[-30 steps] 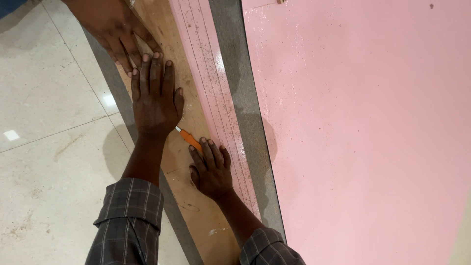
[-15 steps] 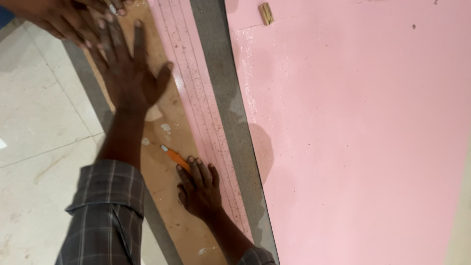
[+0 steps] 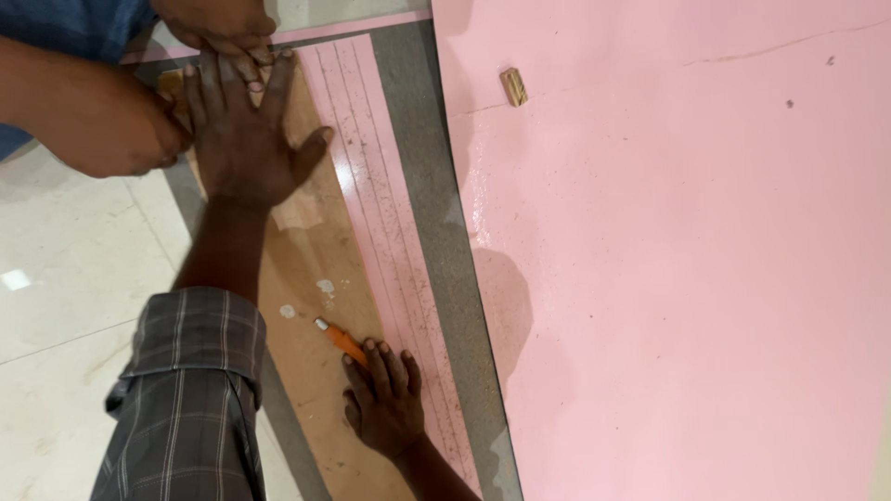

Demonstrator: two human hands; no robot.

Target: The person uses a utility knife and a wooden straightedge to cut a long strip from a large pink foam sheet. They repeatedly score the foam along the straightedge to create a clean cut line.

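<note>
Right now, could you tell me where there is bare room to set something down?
The pink sheet lies bare right of the grey strip, below the small wooden block. Crowded: the brown board, under the left hand, right hand and another person's hands.

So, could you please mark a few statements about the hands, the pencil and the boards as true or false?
1. The right hand holds an orange pencil. True.
2. The left hand lies flat on the brown strip. True.
3. The small wooden block sits on the brown strip. False: it lies on the pink sheet.
4. No other person is near. False: another person's hands are at the strip's far end.
5. The left sleeve is plain white. False: it is grey plaid.
</note>
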